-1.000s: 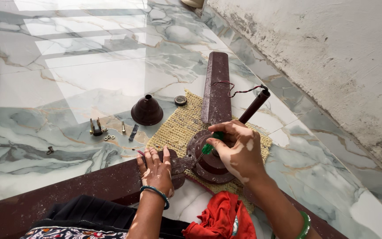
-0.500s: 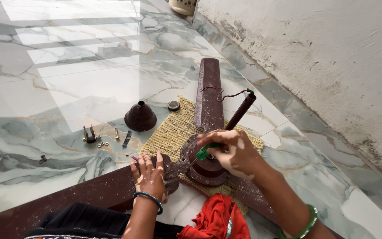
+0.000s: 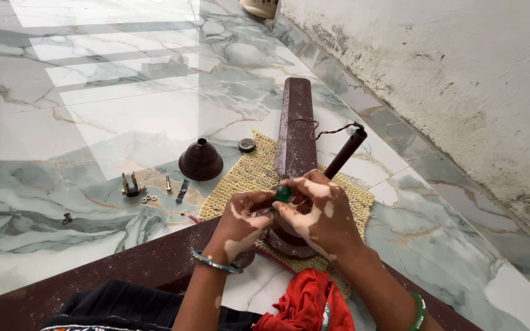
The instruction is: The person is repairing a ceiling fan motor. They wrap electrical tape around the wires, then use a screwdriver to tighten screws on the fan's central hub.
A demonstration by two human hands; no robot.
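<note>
Nearest me a red cloth (image 3: pixel 305 303) lies under my wrists, with dark fabric beside it. Since a second ago my left hand (image 3: pixel 240 224) has come off the fan blade (image 3: pixel 124 270) it was pressing flat and risen to meet my right hand (image 3: pixel 317 214); both now close around the green handle (image 3: pixel 283 194) of what looks like a screwdriver. I judge that the work has gone from steadying the fan to a two-handed hold on the tool over the hub.

My left wrist is bent upward, fingers curled together, thumb and fingertips touching the green knob from its left. My right palm faces down, fingers folded over the knob from the right and partly covering it. Whether the tip is seated in a screw I cannot tell; the hands hide it.

Just beneath the fingers sits the brown motor hub (image 3: pixel 289 242), on a woven yellow mat (image 3: pixel 246 175). Beyond the fingertips the downrod (image 3: pixel 346 153) slants up to the right, red wires trailing from its end, and a second blade (image 3: pixel 295 125) runs straight away. Left of my fingers, well apart on the marble floor (image 3: pixel 93 110), are a brown canopy cup (image 3: pixel 200 160), a small round cap (image 3: pixel 246 145), a bracket (image 3: pixel 131 184) and loose washers and screws.
</note>
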